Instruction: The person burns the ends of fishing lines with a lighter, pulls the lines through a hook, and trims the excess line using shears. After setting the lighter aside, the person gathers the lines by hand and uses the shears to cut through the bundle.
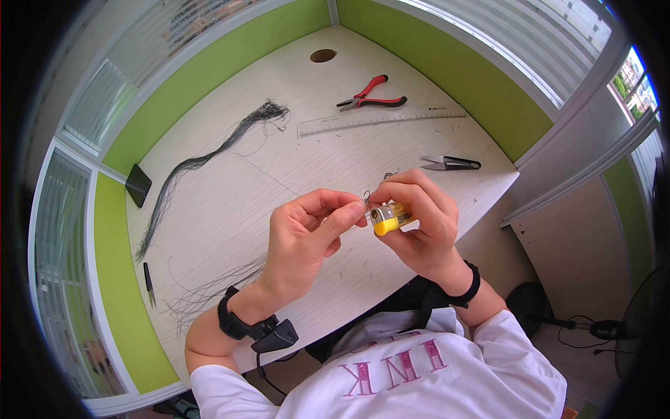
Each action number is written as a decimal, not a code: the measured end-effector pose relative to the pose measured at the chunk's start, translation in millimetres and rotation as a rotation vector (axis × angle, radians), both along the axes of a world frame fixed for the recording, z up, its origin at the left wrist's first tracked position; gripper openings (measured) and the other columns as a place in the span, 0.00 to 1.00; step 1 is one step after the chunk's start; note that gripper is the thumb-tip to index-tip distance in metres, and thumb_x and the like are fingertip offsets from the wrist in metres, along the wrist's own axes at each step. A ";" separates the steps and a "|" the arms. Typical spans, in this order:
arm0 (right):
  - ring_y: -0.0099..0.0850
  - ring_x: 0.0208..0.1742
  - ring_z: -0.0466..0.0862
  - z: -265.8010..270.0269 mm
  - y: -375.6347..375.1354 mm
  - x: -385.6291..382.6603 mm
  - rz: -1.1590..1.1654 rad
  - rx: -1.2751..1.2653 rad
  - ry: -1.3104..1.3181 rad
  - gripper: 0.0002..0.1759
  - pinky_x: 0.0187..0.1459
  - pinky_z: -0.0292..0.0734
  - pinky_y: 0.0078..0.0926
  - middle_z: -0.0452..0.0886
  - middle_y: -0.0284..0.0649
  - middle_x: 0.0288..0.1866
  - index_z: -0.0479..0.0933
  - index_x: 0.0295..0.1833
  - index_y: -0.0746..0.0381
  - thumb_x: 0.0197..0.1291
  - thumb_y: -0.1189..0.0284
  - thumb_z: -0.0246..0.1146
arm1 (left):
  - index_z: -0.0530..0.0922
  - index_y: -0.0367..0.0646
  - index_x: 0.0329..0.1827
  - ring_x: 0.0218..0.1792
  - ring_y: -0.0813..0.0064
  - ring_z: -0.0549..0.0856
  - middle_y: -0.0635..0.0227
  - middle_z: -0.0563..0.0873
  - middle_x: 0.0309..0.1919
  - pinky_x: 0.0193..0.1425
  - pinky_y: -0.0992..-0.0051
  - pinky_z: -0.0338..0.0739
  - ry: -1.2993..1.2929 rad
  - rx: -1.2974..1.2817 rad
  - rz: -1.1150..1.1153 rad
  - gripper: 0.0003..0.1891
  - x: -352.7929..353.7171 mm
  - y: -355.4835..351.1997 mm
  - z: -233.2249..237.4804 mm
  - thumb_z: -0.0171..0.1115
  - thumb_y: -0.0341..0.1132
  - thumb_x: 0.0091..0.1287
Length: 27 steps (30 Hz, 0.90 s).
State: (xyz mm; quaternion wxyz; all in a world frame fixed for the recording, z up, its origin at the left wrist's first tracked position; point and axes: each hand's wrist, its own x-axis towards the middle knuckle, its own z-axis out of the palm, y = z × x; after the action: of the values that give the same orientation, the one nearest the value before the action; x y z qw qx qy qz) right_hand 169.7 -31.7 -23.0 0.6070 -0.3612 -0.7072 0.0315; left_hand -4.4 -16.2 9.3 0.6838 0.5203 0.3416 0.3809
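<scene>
Lighter, yellow plastic, metal-topped (388, 218), clasped in right hand (427, 218); left hand (305, 236) pinching thin dark looped strand (366, 196); pale tabletop (373, 269) edge near.

"How is the tabletop (223, 202) finished?"
"A matt, wood-grained look is given to it."
"And the pliers (370, 96)?"
"Metal is seen at the tips, smooth plastic-like covering on the handles."
"What is shown of the ruler (380, 121)?"
"Clear, smooth plastic."
"The lighter (385, 219)?"
"Glossy plastic is capped with shiny metal."
"The shirt (447, 387)?"
"Matt, creased cloth is seen."
</scene>
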 end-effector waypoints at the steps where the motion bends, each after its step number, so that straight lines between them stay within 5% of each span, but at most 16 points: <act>1: 0.30 0.29 0.81 -0.2 -0.2 -0.2 0.000 0.000 0.000 0.18 0.27 0.75 0.23 0.80 0.38 0.32 0.77 0.38 0.63 0.38 0.80 0.74 | 0.82 0.37 0.45 0.27 0.93 0.76 0.68 0.87 0.33 0.24 0.89 0.63 -0.008 -0.008 -0.002 0.10 0.2 -0.1 -1.4 0.64 0.34 0.68; 19: 0.28 0.31 0.80 -15.8 -8.1 3.8 0.028 -0.223 0.155 0.14 0.32 0.75 0.21 0.79 0.39 0.33 0.77 0.39 0.67 0.42 0.86 0.66 | 0.81 0.37 0.44 0.25 0.93 0.73 0.69 0.84 0.33 0.23 0.89 0.60 -0.051 -0.062 0.003 0.09 2.8 -3.0 0.3 0.62 0.33 0.69; 21: 0.28 0.31 0.80 -17.3 -10.3 11.8 -0.078 -0.423 0.226 0.14 0.32 0.75 0.20 0.79 0.39 0.32 0.77 0.38 0.66 0.42 0.87 0.66 | 0.80 0.37 0.43 0.25 0.93 0.72 0.68 0.83 0.32 0.22 0.89 0.59 -0.055 -0.010 0.029 0.08 0.6 -1.4 7.1 0.60 0.33 0.69; 27: 0.29 0.30 0.81 -1.7 -7.4 8.9 0.026 -0.080 0.081 0.15 0.30 0.75 0.21 0.82 0.38 0.33 0.81 0.41 0.64 0.44 0.85 0.69 | 0.80 0.38 0.41 0.25 0.92 0.71 0.70 0.82 0.32 0.21 0.89 0.59 -0.010 -0.083 0.021 0.09 2.4 -0.7 3.5 0.59 0.35 0.71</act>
State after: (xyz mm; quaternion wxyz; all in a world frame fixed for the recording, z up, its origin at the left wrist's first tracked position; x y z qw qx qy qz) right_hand 178.6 -39.1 -24.7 0.6198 -0.3744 -0.6847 0.0825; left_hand -2.0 -16.9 12.9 0.7026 0.4858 0.3590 0.3761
